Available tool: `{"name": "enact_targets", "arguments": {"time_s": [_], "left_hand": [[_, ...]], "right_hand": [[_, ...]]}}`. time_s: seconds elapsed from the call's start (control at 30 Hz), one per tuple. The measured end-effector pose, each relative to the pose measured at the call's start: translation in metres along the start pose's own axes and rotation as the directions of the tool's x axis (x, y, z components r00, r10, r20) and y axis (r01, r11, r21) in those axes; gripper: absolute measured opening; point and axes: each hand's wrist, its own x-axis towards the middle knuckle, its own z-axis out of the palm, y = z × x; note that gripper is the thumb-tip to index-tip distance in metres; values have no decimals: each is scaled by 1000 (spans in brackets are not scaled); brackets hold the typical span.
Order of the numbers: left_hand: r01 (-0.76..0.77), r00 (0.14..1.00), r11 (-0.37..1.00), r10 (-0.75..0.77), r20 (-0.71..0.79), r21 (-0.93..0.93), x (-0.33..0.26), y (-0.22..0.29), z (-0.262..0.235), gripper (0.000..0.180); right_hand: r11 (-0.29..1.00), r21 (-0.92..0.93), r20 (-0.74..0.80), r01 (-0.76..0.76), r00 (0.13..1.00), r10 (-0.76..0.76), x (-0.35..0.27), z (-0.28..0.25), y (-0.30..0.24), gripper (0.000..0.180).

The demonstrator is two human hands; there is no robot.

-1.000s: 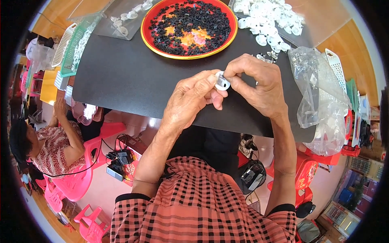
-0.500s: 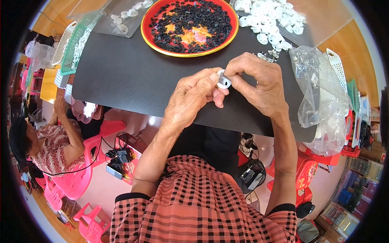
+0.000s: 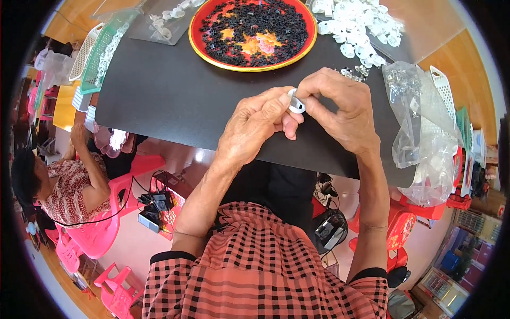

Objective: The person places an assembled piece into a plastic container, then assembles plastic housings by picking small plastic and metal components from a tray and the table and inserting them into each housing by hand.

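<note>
As seen from red tray (image 3: pixel 197 43):
White part (image 3: pixel 295 101): below it, pinched between both hands.
Left hand (image 3: pixel 254 127): fingers clamped on part.
Right hand (image 3: pixel 340 109): fingertips closed on part.

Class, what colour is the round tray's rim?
Red with a yellow edge, on the tray; seen in the head view.

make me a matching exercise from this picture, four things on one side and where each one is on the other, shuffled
Things:
1. small white plastic part
2. round red tray of small black pieces
3. clear plastic bag
4. pile of white plastic parts

Places:
A. far right part of the black table, beside the tray
B. pinched between the fingertips of both hands
C. far middle of the table
D. right edge of the table, hanging over it

Pairs: 1-B, 2-C, 3-D, 4-A
</note>
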Motion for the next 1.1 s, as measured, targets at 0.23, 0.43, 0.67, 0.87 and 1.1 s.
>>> {"name": "enact_targets", "arguments": {"time_s": [0.23,0.43,0.67,0.87,1.1], "left_hand": [[-3,1000,997,3,5,72,-1,0,0,37],[-6,1000,995,6,2,99,0,-1,0,36],[-13,1000,1000,13,13,-9,1,0,-2,35],[37,999,987,-30,43,-159,3,4,-6,32],[1,999,983,9,49,-185,2,2,-6,32]], "right_hand": [[995,33,42,-91,995,90,-1,-5,-1,13],[997,-71,29,0,1000,2,-2,-3,0,12],[993,72,5,-94,996,94,-4,1,4,16],[998,-62,-15,13,1000,-14,-4,5,4,17],[994,-95,-13,59,998,-60,-7,9,2,24]]}}
